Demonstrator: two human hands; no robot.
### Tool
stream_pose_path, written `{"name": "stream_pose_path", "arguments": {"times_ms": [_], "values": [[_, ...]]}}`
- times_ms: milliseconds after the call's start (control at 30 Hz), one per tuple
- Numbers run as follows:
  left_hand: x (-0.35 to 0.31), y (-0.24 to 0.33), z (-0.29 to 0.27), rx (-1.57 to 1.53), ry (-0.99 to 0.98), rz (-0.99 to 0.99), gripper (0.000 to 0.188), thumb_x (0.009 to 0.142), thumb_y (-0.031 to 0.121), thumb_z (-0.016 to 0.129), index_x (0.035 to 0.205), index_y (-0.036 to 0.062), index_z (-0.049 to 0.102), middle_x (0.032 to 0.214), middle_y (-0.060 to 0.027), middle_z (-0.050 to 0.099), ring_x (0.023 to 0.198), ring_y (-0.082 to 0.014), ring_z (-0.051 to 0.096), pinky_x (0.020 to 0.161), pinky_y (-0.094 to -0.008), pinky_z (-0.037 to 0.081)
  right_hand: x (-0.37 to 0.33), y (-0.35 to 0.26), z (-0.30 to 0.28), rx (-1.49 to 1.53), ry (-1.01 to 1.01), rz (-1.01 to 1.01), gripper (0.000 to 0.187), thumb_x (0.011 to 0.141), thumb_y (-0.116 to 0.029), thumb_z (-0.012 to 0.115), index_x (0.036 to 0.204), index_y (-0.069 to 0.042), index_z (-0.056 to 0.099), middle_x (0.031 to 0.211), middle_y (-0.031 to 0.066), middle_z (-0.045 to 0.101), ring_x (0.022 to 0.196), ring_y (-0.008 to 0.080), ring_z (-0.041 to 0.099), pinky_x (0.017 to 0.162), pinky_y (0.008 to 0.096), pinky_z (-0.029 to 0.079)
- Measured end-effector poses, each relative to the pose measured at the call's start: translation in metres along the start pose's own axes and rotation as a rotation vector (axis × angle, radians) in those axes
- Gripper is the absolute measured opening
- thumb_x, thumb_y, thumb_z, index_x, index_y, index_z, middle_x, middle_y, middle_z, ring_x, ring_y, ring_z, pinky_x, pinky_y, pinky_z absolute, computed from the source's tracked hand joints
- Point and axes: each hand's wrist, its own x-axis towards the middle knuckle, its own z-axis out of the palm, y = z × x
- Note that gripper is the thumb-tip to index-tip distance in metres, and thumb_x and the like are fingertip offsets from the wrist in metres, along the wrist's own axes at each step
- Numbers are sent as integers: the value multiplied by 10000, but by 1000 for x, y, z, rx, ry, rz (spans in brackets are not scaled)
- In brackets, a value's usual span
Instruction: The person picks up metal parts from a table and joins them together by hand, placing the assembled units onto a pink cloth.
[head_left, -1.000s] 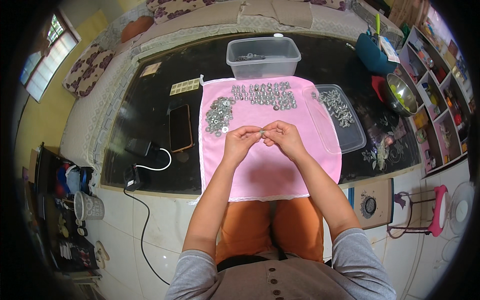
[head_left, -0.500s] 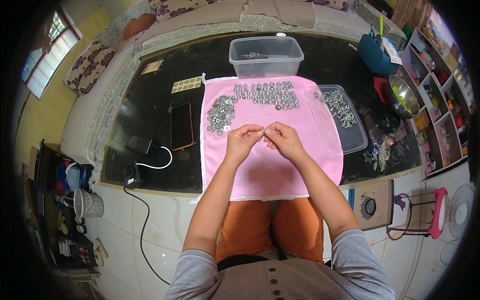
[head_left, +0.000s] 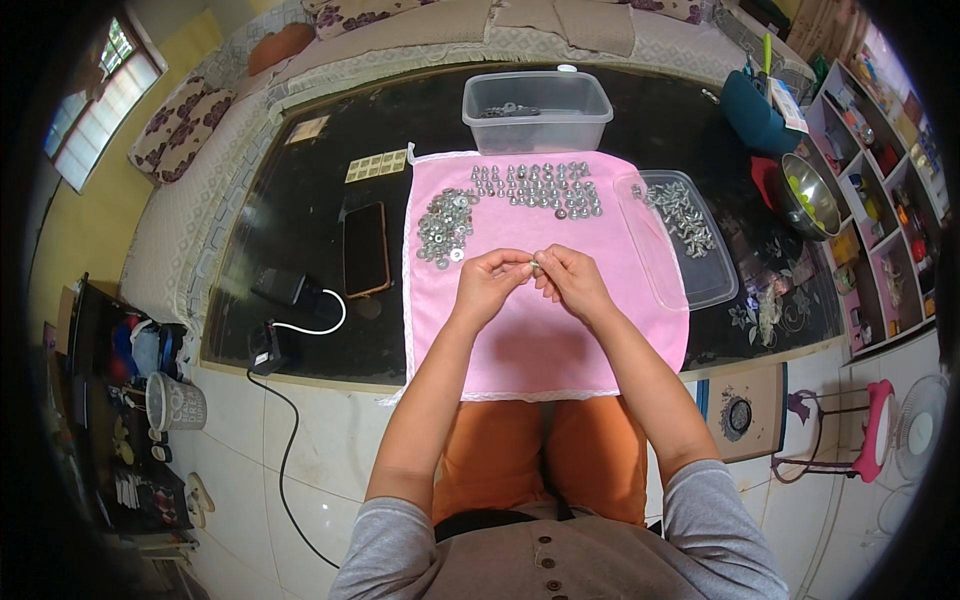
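Observation:
My left hand [head_left: 487,287] and my right hand [head_left: 572,282] meet over the pink cloth [head_left: 560,345], fingertips pinched together. Between them is a small metal fastener [head_left: 535,263], mostly hidden, so its exact kind does not show. Left of and beyond my left hand lies a loose heap of metal washers [head_left: 445,225]. Across the far part of the cloth stand rows of small silver screws with washers [head_left: 540,187], upright on their wide ends. To the right, a clear plastic lid [head_left: 655,255] holds a pile of loose screws [head_left: 685,220].
A clear plastic tub [head_left: 540,130] with dark parts inside stands at the cloth's far edge. On the dark table [head_left: 300,200] to the left lie a phone [head_left: 366,250], a blister pack [head_left: 377,166] and a charger with cable [head_left: 285,290]. A metal bowl [head_left: 805,200] sits at right.
The view has shifted slightly. Both hands stay joined at nearly the same spot, the fingertips moving a little around the small fastener. Nothing else has visibly moved.

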Motion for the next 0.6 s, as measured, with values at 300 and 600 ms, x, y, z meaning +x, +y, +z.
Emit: {"name": "stream_pose_path", "arguments": {"times_ms": [300,600], "values": [[1,1,-1,-38,14,-17,135,763,13,574,889,-36,569,789,-76,594,685,-105,558,640,-205,471,-1,2,-4,26,-107,13,288,858,-270,429,683,-57,511,568,7,508,495,69,460,435,198,366],[0,3,1,-75,22,-1,121,750,29,593,862,-16,587,751,-51,601,679,-80,552,630,-196,460,-2,-5,1,-10,-30,-15,264,860,-252,431,717,-45,509,572,9,507,501,70,469,434,193,375]]}}
